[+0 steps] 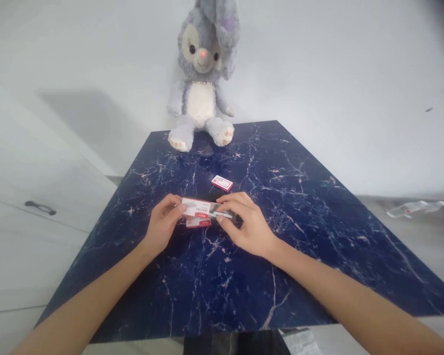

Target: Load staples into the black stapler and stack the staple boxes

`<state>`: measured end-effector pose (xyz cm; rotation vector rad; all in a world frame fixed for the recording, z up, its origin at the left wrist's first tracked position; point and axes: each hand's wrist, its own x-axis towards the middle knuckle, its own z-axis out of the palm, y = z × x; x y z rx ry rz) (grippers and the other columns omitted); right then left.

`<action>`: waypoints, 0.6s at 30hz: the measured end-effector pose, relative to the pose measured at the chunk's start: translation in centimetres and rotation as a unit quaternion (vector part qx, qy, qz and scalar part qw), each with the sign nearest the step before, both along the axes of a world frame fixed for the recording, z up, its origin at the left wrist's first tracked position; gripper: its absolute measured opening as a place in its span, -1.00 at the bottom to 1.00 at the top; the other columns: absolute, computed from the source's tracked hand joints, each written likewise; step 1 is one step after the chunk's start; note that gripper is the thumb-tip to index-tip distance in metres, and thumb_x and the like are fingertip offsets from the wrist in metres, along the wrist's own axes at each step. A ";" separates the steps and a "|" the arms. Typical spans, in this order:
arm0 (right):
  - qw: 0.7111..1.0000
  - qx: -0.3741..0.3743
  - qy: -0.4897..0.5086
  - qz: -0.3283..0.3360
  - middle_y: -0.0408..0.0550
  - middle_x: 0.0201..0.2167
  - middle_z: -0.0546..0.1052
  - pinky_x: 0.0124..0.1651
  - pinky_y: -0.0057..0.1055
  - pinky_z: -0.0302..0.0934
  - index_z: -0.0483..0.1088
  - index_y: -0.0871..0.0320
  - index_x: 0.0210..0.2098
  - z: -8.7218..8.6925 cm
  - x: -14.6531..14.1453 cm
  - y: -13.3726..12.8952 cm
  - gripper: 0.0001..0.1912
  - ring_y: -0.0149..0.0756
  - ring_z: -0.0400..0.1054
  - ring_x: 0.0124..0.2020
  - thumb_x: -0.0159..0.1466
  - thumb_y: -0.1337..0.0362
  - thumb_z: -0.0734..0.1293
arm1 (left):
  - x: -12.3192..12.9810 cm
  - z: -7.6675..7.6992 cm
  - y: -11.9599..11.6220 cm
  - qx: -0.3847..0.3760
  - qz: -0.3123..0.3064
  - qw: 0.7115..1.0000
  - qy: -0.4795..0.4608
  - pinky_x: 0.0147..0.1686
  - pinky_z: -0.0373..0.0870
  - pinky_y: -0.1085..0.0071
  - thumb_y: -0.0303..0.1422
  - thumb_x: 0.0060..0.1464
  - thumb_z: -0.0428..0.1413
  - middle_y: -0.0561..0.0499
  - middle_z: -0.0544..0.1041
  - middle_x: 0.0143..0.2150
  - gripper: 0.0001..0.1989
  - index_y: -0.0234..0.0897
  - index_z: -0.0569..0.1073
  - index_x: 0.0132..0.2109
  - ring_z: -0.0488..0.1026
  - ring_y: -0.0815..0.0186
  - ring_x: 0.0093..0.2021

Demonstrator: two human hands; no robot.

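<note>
My left hand [165,220] pinches the left end of a small flat white-and-red box [196,207], which I hold just over the tabletop. At the box's right end, the thumb and fingers of my right hand [245,220] close on a pale silvery strip [224,214]. This strip touches or sticks out of the box's end; its exact kind is too blurred to tell. A second red-and-white box [199,223] shows partly from under the held one. Farther back, a third red-and-white box [222,183] lies flat on the dark blue marbled table [222,286].
A large grey plush rabbit [202,98] sits at the table's far edge against the white wall. To the left stands a white cabinet with a dark handle [40,207]. A clear plastic item [416,208] lies beyond the table's right side.
</note>
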<state>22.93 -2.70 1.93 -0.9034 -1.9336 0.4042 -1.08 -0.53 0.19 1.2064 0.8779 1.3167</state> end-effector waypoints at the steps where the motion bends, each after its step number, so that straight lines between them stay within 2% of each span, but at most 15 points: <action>1: 1.000 -0.002 0.008 -0.002 0.02 -0.05 0.51 0.07 -0.11 0.29 0.46 0.11 -0.17 0.0 0.0 0.0 -0.88 -0.15 0.37 -0.01 0.31 0.36 0.32 | 0.0 0.1 0.0 -0.006 -0.003 1.000 -0.003 -0.32 0.40 0.42 -0.34 0.09 0.26 0.06 0.39 -0.30 -0.81 -0.27 0.39 -0.34 0.40 0.35 -0.32; 6: 0.999 -0.014 0.041 -0.015 0.00 -0.08 0.53 0.07 -0.13 0.29 0.47 0.10 -0.19 0.2 -0.1 -0.1 -0.91 -0.17 0.40 -0.02 0.33 0.34 0.32 | 0.3 0.6 -0.2 -0.044 -0.035 0.998 -0.006 -0.30 0.45 0.41 -0.34 0.11 0.25 0.04 0.45 -0.30 -0.80 -0.29 0.38 -0.36 0.44 0.33 -0.28; 9: 0.997 -0.035 0.069 -0.024 -0.01 -0.09 0.54 0.07 -0.15 0.30 0.47 0.10 -0.19 0.2 -0.1 0.0 -0.92 -0.18 0.41 -0.03 0.33 0.33 0.33 | 0.5 0.8 -0.4 -0.063 -0.043 0.997 0.006 -0.39 0.44 0.43 -0.32 0.10 0.26 0.02 0.50 -0.30 -0.79 -0.29 0.38 -0.36 0.44 0.37 -0.38; 12: 0.994 -0.052 0.092 -0.028 -0.04 -0.11 0.55 0.06 -0.19 0.30 0.46 0.10 -0.17 0.1 0.1 0.1 -0.90 -0.20 0.42 -0.03 0.33 0.34 0.32 | 0.6 1.0 -0.4 -0.068 -0.015 0.998 0.004 -0.47 0.43 0.45 -0.33 0.05 0.29 0.06 0.50 -0.32 -0.80 -0.24 0.44 -0.23 0.42 0.40 -0.45; 14: 0.993 -0.056 0.097 -0.028 -0.05 -0.12 0.55 0.05 -0.22 0.30 0.46 0.09 -0.17 0.1 0.1 0.1 -0.90 -0.22 0.42 -0.05 0.33 0.35 0.32 | 0.6 1.0 -0.4 -0.070 0.007 0.997 0.000 -0.48 0.45 0.46 -0.34 0.01 0.31 0.08 0.48 -0.34 -0.72 -0.21 0.49 -0.11 0.44 0.38 -0.43; 18: 0.994 -0.052 0.092 -0.031 -0.08 -0.16 0.56 -0.01 -0.26 0.31 0.47 0.09 -0.17 0.1 0.1 0.1 -0.89 -0.24 0.42 -0.11 0.32 0.34 0.33 | 0.6 0.8 -0.3 -0.087 0.004 0.996 0.012 -0.44 0.49 0.43 -0.32 0.00 0.31 -0.01 0.54 -0.27 -0.73 -0.26 0.56 -0.12 0.48 0.31 -0.35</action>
